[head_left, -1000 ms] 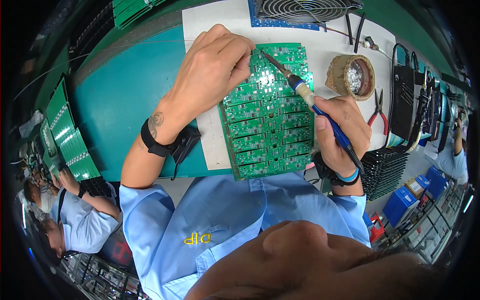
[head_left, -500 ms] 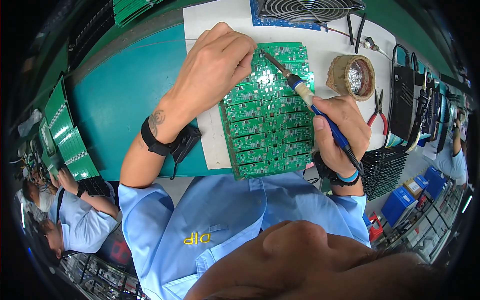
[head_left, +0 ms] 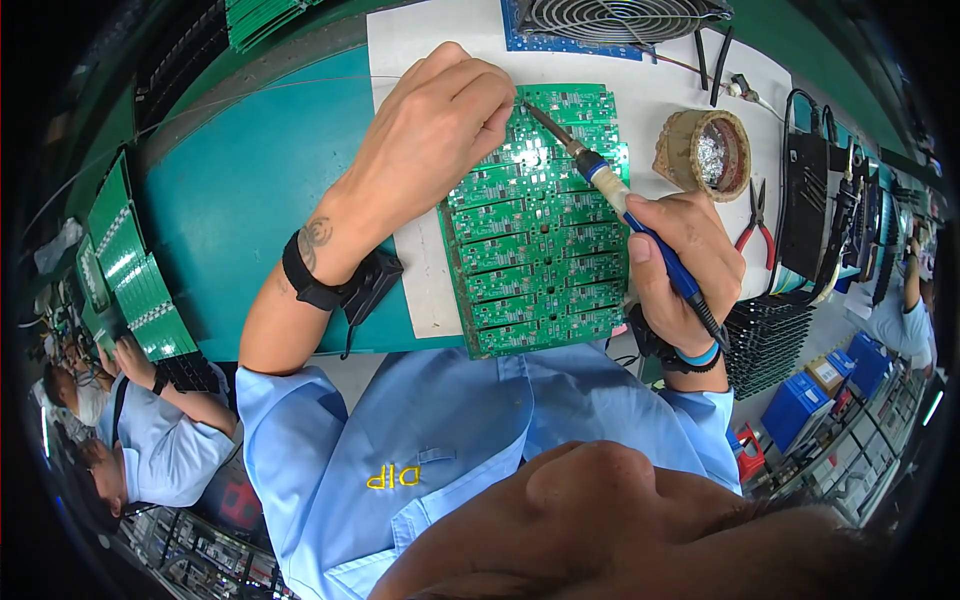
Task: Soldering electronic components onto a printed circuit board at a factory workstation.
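Note:
A green panel of circuit boards [head_left: 545, 235] lies in front of me, its near edge close to my shirt. My right hand [head_left: 688, 265] is closed round the blue handle of a soldering iron [head_left: 610, 185], whose tip meets the panel near its far edge or hovers just over it. Beside that tip, the fingers of my left hand [head_left: 440, 130] are pinched at the panel's far left corner. From them a thin solder wire [head_left: 300, 88] runs off to the left; its end at the iron is hidden by the fingers.
Right of the panel stand a round pot with silvery contents [head_left: 712, 155], red-handled pliers [head_left: 757, 225] and a black tool holder [head_left: 808, 185]. A fan [head_left: 620, 18] sits at the far edge. Stacked boards [head_left: 765, 345] are low on the right. A co-worker [head_left: 165, 450] sits at left.
The solder wire at left has shifted and now shows as a longer arc. My hands and the iron stay almost where they were.

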A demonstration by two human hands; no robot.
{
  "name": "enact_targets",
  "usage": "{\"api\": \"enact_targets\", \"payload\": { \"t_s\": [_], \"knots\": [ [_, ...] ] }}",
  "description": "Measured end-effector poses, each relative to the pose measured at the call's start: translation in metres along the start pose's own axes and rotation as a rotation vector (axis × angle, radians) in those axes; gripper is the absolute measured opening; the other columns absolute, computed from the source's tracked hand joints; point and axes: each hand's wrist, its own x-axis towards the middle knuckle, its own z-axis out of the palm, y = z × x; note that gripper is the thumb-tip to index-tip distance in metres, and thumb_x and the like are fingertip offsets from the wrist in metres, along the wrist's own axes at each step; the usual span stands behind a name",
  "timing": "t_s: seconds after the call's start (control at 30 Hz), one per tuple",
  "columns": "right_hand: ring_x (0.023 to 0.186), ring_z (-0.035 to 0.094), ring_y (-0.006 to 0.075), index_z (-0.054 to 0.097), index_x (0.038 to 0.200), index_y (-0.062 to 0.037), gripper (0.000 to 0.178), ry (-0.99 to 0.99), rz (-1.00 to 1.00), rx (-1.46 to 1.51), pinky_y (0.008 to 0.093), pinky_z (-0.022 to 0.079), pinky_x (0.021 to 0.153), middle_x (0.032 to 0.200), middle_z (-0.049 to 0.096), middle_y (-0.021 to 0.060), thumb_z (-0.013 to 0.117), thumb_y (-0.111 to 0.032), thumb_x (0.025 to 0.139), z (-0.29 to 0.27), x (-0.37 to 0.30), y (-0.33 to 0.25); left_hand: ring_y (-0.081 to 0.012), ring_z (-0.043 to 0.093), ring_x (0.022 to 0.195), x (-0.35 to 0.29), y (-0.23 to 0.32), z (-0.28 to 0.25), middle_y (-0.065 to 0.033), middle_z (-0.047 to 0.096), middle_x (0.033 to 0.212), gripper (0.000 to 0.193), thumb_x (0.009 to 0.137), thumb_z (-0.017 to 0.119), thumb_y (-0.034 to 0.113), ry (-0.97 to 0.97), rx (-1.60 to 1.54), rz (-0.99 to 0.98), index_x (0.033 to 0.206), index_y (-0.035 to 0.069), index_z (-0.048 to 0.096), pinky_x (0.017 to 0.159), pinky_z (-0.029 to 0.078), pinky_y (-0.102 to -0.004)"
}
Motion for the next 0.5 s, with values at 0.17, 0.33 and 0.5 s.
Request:
{"api": "enact_targets", "payload": {
  "t_s": [0.17, 0.33, 0.5],
  "knots": [
    [0.077, 0.068, 0.0262, 0.077, 0.108, 0.0028, 0.029, -0.004, 0.015, 0.011, 0.0367, 0.051, 0.075, 0.086, 0.073, 0.0121, 0.076, 0.006, 0.079, -0.0012, 0.0007, -0.0013, -0.0276, 0.061, 0.09, 0.0004, 0.0, -0.0001, -0.0084, 0.068, 0.092, 0.019, 0.078, 0.077, -0.001, 0.006, 0.007, 0.003, 0.093, 0.003, 0.067, 0.082, 0.054, -0.039],
    [0.077, 0.068, 0.0261, 0.077, 0.108, 0.003, 0.028, -0.011, 0.038, 0.012, 0.0367, 0.051, 0.075, 0.084, 0.072, 0.0115, 0.076, 0.005, 0.08, -0.0017, 0.0009, -0.0025, -0.0277, 0.062, 0.091, 0.0004, -0.0002, -0.0006, -0.0087, 0.067, 0.092, 0.018, 0.078, 0.076, -0.001, -0.001, 0.011, -0.001, 0.093, 0.003, 0.067, 0.082, 0.054, -0.0392],
    [0.077, 0.068, 0.0259, 0.077, 0.107, 0.0031, 0.027, -0.009, 0.035, 0.005, 0.0365, 0.051, 0.075, 0.083, 0.072, 0.0111, 0.076, 0.005, 0.08, -0.0012, 0.0012, -0.0023, -0.0278, 0.062, 0.091, 0.0012, 0.0004, -0.0016, -0.0088, 0.067, 0.091, 0.018, 0.077, 0.076, -0.002, -0.001, 0.012, -0.001, 0.092, 0.003, 0.067, 0.081, 0.054, -0.0392]
  ]
}}
